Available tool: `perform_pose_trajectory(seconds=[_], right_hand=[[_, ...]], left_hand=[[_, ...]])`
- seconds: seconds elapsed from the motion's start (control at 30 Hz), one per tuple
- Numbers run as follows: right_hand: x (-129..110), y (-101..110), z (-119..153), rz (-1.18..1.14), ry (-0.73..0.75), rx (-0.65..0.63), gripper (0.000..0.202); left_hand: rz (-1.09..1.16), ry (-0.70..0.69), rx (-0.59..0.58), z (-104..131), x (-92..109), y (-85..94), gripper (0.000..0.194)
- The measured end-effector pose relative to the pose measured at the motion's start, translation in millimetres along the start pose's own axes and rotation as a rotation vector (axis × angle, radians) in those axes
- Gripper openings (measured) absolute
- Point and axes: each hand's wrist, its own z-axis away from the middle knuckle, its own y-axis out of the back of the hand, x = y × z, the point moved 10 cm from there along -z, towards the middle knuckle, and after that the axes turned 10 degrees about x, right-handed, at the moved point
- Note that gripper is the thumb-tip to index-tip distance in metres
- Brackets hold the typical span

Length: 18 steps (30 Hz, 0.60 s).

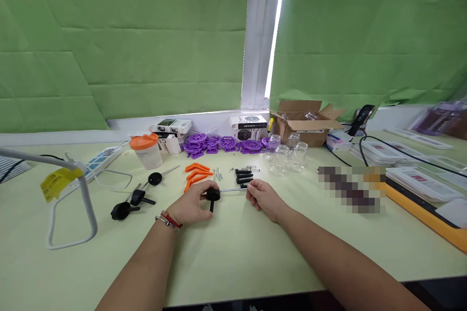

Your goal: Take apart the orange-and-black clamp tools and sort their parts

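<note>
My left hand (191,205) is wrapped round the side of a black round cap (213,194) with a short peg pointing toward me. From the cap a thin metal rod (232,190) runs to the right, level above the table. At its far end, the fingertips of my right hand (265,198) pinch the rod. Just behind are orange clip-like pieces (198,175), screws (218,174), black tubular pieces (244,181) and springs (252,168). To the left lie similar black caps with rods (137,198).
Along the back stand purple round parts (228,144), small boxes (248,122), glass jars (280,160) and an open cardboard box (306,124). An orange-lidded shaker (146,150) and a grey bent-tube stand (89,204) are at left. Flat white packs (419,182) lie right.
</note>
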Motion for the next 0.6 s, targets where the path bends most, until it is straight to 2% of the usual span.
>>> perform_pose_trajectory(seconds=[0.23, 0.43, 0.6], right_hand=[[-2.0, 0.2, 2.9, 0.077, -0.019, 0.018, 0.037], [-4.4, -0.6, 3.2, -0.002, 0.005, 0.005, 0.021], [-2.0, -1.5, 3.1, 0.015, 0.008, -0.014, 0.018]], left_hand=[[0.021, -0.012, -0.004, -0.4, 7.9, -0.3, 0.054], [0.027, -0.003, 0.020, -0.7, 6.0, 4.0, 0.052], [-0.001, -0.017, 0.003, -0.6, 5.4, 1.3, 0.052]])
